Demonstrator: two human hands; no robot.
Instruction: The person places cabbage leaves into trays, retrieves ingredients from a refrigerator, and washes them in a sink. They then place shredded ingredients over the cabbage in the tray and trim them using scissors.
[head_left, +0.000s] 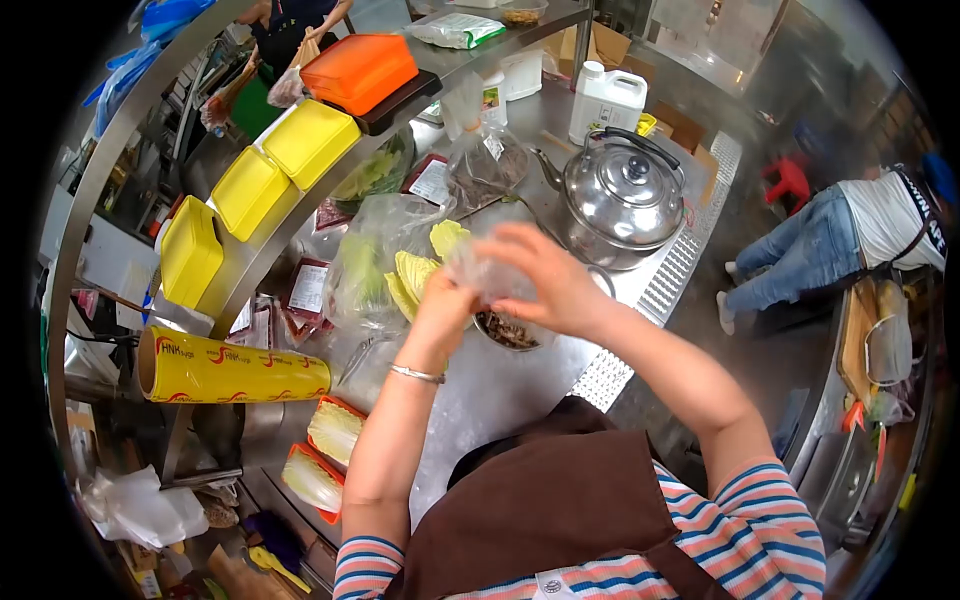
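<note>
Stainless steel fills this kitchen: a metal worktop (470, 400) with a raised shelf along its ten o'clock side, and, at two o'clock, another person (810, 235) in jeans. Clock directions run from the small bowl (507, 330) of brown pieces, partly covered by the hands on the worktop. Just off its rim at eleven o'clock, clear plastic (476, 272) is bunched between the hands. The left hand (440, 308) has its fingers closed on it; the right hand (548, 285) has fingers spread and curved, thumb apart, and blur hides whether they grip it. Pale cabbage leaves (412, 275) lie at ten o'clock beside a clear bag (365, 255), a steel kettle (625, 195) stands at one, and a yellow roll (240, 370) lies at nine.
</note>
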